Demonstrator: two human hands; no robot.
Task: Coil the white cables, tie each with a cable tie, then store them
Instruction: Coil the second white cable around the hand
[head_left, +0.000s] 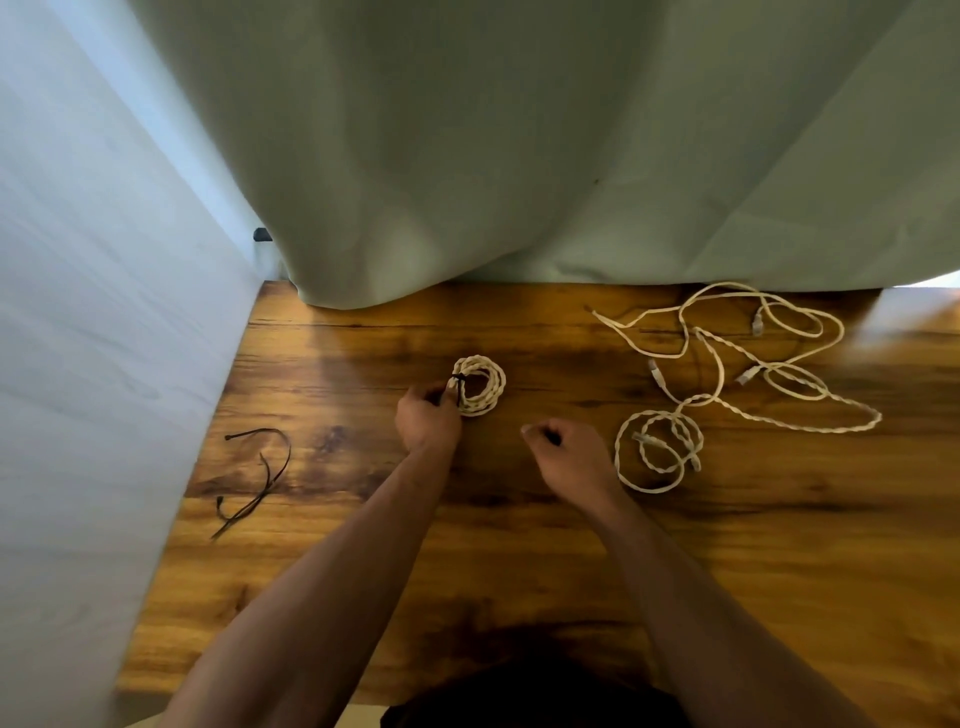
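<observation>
Now left hand (428, 415) pinches the tied coil (491, 387) with its fingers; right hand (566, 457) curls empty.

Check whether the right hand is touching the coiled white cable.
Apart. The head view shows bare table between the right hand and the coiled cable; only the left hand grips it, at the black tie.

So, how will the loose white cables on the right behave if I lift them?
Probably floppy: the loose cables lie in slack, irregular loops. They overlap, so one may drag the others. They look thin, likely light.
</observation>
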